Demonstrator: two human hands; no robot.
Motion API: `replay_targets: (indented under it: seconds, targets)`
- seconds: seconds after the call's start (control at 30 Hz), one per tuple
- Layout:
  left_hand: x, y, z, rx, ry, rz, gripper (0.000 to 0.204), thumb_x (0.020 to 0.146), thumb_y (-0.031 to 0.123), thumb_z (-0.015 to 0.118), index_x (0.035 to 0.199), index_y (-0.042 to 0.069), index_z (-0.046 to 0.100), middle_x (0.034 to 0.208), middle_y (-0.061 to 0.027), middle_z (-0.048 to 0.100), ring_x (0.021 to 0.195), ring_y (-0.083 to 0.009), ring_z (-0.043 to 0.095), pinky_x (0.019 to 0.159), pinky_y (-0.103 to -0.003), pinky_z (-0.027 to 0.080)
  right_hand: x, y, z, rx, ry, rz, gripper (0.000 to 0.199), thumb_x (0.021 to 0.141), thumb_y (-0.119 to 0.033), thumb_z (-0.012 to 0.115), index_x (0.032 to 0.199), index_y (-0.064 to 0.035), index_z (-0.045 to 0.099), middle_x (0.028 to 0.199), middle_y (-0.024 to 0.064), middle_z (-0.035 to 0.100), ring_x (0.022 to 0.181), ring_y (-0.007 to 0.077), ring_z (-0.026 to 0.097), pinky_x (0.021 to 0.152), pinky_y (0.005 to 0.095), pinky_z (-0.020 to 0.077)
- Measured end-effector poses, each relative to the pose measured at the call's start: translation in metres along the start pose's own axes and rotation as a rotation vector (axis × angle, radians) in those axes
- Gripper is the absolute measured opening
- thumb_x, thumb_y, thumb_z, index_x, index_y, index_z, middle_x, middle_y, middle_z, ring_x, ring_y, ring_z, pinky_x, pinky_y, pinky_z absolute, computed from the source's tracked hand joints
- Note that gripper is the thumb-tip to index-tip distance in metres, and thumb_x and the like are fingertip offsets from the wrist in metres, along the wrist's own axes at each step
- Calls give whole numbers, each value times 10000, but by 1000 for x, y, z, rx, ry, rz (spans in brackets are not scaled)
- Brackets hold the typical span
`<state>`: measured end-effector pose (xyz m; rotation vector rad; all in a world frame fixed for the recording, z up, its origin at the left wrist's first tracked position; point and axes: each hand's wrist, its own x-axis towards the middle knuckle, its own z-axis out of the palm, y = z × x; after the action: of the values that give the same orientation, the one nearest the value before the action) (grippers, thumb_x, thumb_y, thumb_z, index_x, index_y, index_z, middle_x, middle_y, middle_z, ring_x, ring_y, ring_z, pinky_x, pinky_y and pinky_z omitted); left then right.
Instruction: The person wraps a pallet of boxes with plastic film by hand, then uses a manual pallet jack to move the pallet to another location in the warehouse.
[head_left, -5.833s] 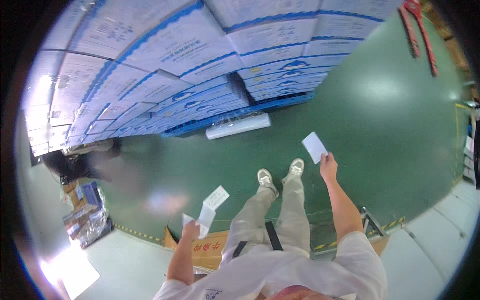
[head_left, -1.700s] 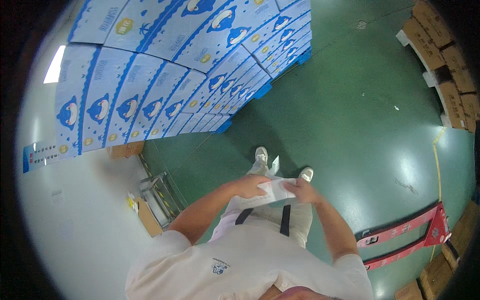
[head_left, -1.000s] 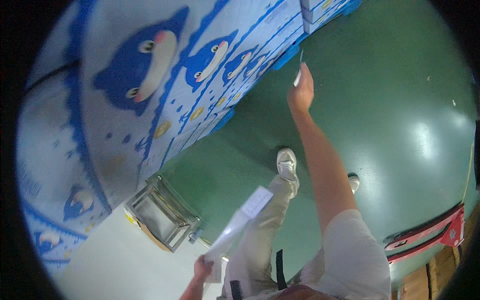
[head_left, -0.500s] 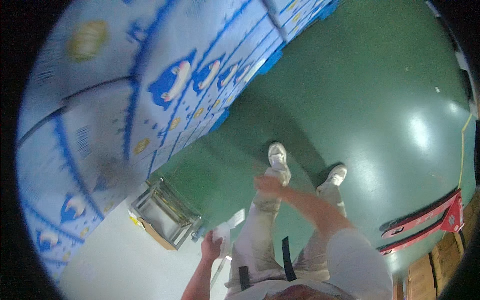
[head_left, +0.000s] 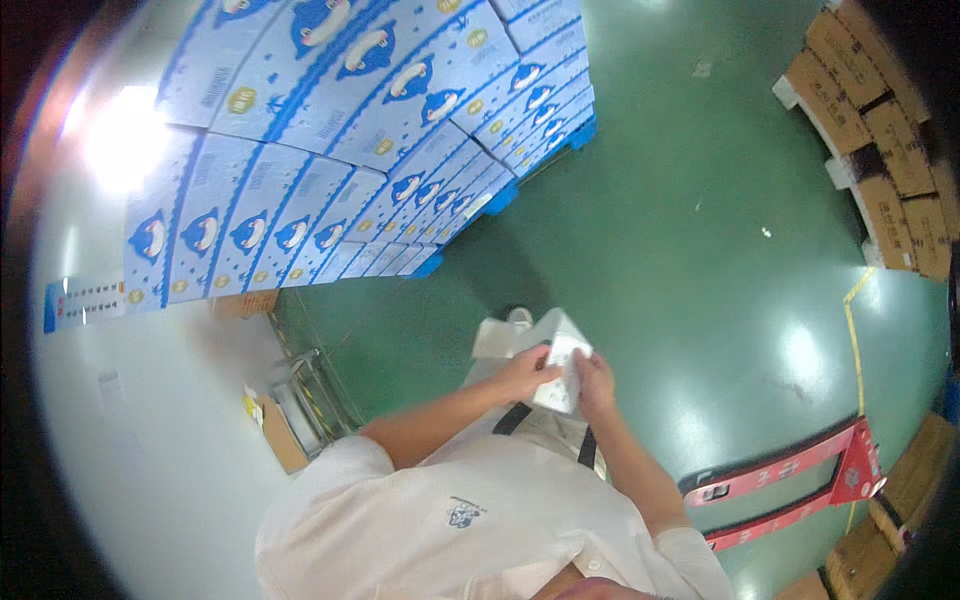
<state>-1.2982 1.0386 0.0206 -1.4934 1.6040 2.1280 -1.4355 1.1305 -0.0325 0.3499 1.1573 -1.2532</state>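
Observation:
In front of my waist, both hands hold a white paper-like bundle (head_left: 556,396) with faint print on its face. A pale flap (head_left: 493,340) sticks out on its left side. My left hand (head_left: 522,374) grips the near left part, fingers closed around its edge. My right hand (head_left: 597,384) clasps the right edge, with the thumb lying on the printed face. Whether the bundle is a roll, a stack or a small box I cannot tell. One white shoe (head_left: 520,316) shows just beyond it.
A tall stack of blue-and-white cartons (head_left: 330,180) stands at the left on blue pallets. Beside the white wall (head_left: 130,420) is a metal frame cart (head_left: 312,400). A red pallet jack (head_left: 858,465) sits at the lower right. Brown cartons (head_left: 900,150) are stacked at the far right.
My left hand has brought the white bundle up and right to my middle. My right hand, apart from it before, has come to grip it too. The view has shifted.

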Motion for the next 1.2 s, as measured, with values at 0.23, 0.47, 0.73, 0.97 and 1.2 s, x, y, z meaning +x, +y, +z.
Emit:
replay_targets:
  seconds: [0.23, 0.47, 0.73, 0.97, 1.2]
  targets:
    - [63, 132, 55, -323, -95, -84, 362, 944, 399, 582, 1080, 69, 637, 914, 4, 642, 778, -74, 578, 683, -234, 463, 2, -169, -39, -250, -206, -23, 198, 930, -143, 603, 1045, 18, 611, 904, 37, 664, 749, 108, 613, 687, 269, 496]
    - [169, 263, 89, -431, -71, -72, 307, 909, 387, 629, 973, 92, 684, 879, -18, 665, 774, -118, 605, 684, -288, 476, 13, -360, -47, -789, -362, -187, 233, 914, -143, 619, 1088, 13, 619, 904, 28, 665, 766, 92, 605, 693, 265, 501]
    - [274, 451, 126, -574, -105, 30, 224, 878, 201, 681, 1004, 16, 683, 922, -63, 679, 755, -145, 638, 669, -284, 517, 57, -579, -52, -1073, -290, -494, 207, 913, -129, 612, 1066, 10, 616, 907, 24, 639, 813, 102, 581, 717, 263, 485]
    - [384, 573, 105, -632, 34, 17, 243, 901, 187, 659, 1062, 6, 654, 967, -70, 693, 869, -145, 676, 756, -277, 555, 131, -749, 11, -807, -470, -572, 430, 884, -87, 655, 1289, -29, 526, 1022, 47, 630, 895, 114, 591, 815, 278, 491]
    - [438, 666, 87, -890, 212, 169, 225, 923, 238, 638, 1019, 36, 655, 917, -56, 684, 759, -121, 655, 632, -245, 527, 214, -874, 79, -1004, -816, -252, 442, 867, -71, 672, 1288, -44, 544, 1054, 57, 639, 907, 101, 600, 815, 270, 499]
